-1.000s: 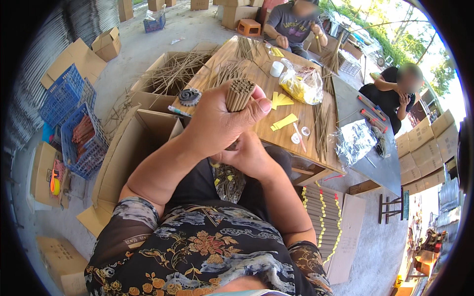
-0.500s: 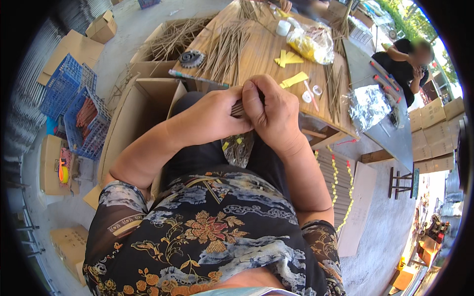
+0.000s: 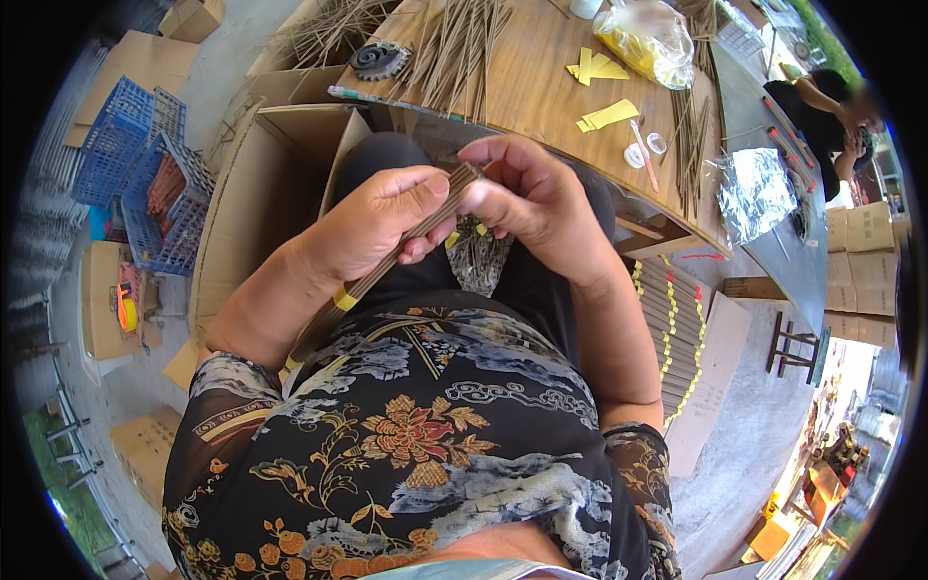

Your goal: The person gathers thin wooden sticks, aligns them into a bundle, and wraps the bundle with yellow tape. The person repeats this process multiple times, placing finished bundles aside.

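A slim bundle of thin brown sticks (image 3: pixel 367 283) slants from my lap up toward the table, bound by a yellow band (image 3: pixel 344 298) low down. My left hand (image 3: pixel 382 217) is closed around its upper part, thumb on top and fingertips showing below. At the bundle's upper end, my right hand (image 3: pixel 532 203) has its thumb pressed against the side and its fingers curved round the tip. The bundle's lower end lies beside my left forearm, partly hidden. Between my knees sits a shiny crinkled wrapping (image 3: pixel 476 259) with yellow bits.
The wooden table (image 3: pixel 541 92) ahead carries loose sticks (image 3: pixel 454 53), yellow paper strips (image 3: pixel 607 116), a plastic bag (image 3: pixel 648 43) and a black toothed wheel (image 3: pixel 379 60). An open carton (image 3: pixel 275 184) stands left, blue crates (image 3: pixel 116 145) beyond. Banded bundles (image 3: pixel 667 319) lie right. Another person (image 3: pixel 822 116) sits far right.
My hands, earlier clasped together over the sticks, have parted somewhat. The bundle now shows along its length, tilted. The view has shifted, bringing the table higher in the picture.
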The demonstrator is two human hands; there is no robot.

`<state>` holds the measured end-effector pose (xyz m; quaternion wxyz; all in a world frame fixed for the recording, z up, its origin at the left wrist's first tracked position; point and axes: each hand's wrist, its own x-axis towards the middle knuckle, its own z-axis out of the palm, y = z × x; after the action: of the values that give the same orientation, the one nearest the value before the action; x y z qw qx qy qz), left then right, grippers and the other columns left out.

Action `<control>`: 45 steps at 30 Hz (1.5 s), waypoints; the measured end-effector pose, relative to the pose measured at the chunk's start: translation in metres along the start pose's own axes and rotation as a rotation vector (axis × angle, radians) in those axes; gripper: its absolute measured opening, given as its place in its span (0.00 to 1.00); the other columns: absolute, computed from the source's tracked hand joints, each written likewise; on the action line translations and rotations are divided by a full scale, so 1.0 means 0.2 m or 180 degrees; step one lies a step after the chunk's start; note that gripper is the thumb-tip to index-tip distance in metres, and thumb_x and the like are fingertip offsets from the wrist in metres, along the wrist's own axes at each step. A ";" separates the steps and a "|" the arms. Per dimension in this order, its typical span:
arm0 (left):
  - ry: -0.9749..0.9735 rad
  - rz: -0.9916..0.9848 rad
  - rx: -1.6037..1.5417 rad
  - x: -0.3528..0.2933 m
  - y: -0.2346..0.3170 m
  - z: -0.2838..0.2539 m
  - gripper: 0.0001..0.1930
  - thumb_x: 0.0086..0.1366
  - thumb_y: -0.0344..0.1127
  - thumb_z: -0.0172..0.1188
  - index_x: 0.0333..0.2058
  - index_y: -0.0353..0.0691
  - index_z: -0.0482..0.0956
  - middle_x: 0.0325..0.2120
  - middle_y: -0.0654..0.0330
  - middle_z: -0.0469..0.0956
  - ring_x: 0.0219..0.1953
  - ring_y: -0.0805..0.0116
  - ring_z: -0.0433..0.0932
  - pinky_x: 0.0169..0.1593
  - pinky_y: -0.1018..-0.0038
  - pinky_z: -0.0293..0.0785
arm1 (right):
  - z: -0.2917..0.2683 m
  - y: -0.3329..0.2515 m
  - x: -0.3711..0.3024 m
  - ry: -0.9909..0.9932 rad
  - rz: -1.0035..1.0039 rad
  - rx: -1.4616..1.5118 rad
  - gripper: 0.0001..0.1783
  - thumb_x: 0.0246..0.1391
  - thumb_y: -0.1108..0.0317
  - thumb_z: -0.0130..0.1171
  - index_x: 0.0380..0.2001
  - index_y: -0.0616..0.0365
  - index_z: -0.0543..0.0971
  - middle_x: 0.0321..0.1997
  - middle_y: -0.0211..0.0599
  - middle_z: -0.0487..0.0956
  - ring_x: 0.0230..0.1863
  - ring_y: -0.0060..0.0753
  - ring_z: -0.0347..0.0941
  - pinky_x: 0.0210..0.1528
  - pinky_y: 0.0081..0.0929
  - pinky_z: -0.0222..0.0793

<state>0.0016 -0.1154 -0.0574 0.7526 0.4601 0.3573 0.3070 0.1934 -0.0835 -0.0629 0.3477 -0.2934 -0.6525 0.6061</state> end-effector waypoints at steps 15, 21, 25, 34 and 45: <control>0.0285 -0.0428 -0.0431 0.18 -0.10 -0.16 0.19 0.65 0.50 0.45 0.35 0.37 0.68 0.20 0.64 0.65 0.16 0.84 0.58 0.19 0.89 0.57 | -0.24 0.25 0.20 0.0203 0.0250 0.0578 0.18 0.53 0.60 0.55 0.41 0.65 0.72 0.33 0.34 0.76 0.36 0.24 0.70 0.38 0.21 0.67; 0.0451 -0.0396 -0.0446 0.25 -0.09 -0.27 0.17 0.65 0.49 0.45 0.34 0.38 0.68 0.20 0.66 0.66 0.16 0.85 0.59 0.19 0.89 0.57 | -0.72 0.65 0.32 0.2130 0.0752 -0.3907 0.28 0.55 0.49 0.45 0.49 0.61 0.69 0.56 0.56 0.62 0.61 0.51 0.54 0.61 0.43 0.46; 0.0502 -0.0438 -0.0385 0.27 -0.11 -0.30 0.17 0.65 0.48 0.45 0.34 0.38 0.68 0.20 0.66 0.66 0.16 0.85 0.59 0.19 0.89 0.57 | -0.70 0.72 0.35 0.1368 0.1086 -0.4103 0.25 0.54 0.50 0.46 0.47 0.58 0.70 0.55 0.48 0.66 0.60 0.52 0.54 0.62 0.43 0.44; 0.0438 -0.0553 -0.0321 0.32 -0.08 -0.35 0.17 0.65 0.48 0.45 0.33 0.37 0.68 0.19 0.66 0.66 0.16 0.85 0.59 0.19 0.88 0.58 | -1.02 0.79 0.66 0.1996 0.0149 -0.4087 0.26 0.38 0.66 0.61 0.46 0.58 0.72 0.53 0.44 0.69 0.54 0.47 0.63 0.55 0.34 0.59; 0.0426 -0.0546 -0.0394 0.37 -0.09 -0.39 0.16 0.66 0.45 0.44 0.33 0.37 0.68 0.19 0.68 0.65 0.17 0.85 0.59 0.20 0.88 0.58 | -1.15 0.67 0.78 0.1480 0.1562 -0.3613 0.19 0.44 0.58 0.57 0.37 0.59 0.77 0.40 0.47 0.76 0.44 0.43 0.71 0.45 0.33 0.65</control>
<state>-0.0195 -0.0272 -0.1176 0.7775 0.3590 0.4251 0.2931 0.2833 0.1905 -0.1758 0.1227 -0.6945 -0.6928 0.1505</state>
